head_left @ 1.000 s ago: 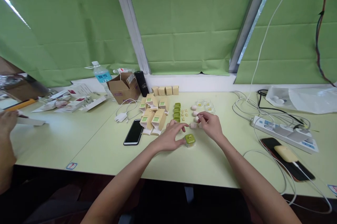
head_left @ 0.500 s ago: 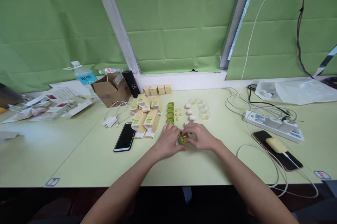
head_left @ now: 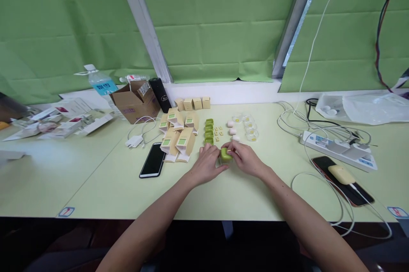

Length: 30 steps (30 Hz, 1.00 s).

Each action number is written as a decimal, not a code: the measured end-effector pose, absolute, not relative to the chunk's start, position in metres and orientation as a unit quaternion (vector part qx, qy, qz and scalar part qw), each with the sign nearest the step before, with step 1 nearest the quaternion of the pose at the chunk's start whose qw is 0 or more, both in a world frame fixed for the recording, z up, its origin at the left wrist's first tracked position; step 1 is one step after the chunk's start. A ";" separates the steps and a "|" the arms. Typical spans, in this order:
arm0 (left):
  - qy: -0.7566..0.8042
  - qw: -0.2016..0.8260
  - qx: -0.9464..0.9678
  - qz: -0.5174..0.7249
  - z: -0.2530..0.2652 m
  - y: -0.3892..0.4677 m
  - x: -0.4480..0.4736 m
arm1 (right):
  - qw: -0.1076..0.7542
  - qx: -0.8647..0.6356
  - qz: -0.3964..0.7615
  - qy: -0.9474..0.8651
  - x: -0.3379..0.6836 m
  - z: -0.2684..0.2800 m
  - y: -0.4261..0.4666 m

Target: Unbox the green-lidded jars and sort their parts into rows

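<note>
Head view: green lids (head_left: 208,128) line a pale table (head_left: 249,197) before blinds (head_left: 217,24)

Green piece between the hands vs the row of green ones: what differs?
The green piece is between the left hand and right hand, with right-hand fingers on it; the green row lies farther back on the table. The green piece shows a smooth outer face; the green row shows hollow insides. Shared: similar green colour.
</note>
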<state>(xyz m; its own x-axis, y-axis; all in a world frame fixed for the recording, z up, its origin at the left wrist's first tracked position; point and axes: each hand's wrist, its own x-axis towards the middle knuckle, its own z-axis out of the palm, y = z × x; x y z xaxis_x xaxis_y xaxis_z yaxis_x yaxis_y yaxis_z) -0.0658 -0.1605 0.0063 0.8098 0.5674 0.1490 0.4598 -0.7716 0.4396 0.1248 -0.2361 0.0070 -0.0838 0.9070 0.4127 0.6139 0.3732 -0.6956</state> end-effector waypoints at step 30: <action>0.324 0.174 0.908 0.200 0.049 -0.100 0.018 | 0.840 -0.471 0.163 -0.214 0.181 0.024 -0.224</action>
<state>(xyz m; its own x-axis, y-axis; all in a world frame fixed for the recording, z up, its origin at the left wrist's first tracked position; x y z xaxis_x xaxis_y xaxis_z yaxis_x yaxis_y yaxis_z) 0.0175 -0.0999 0.0490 0.7104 0.6575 0.2510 0.5180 -0.7299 0.4460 0.1811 -0.2243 0.0236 0.8551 0.4759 0.2056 -0.0730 0.5032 -0.8611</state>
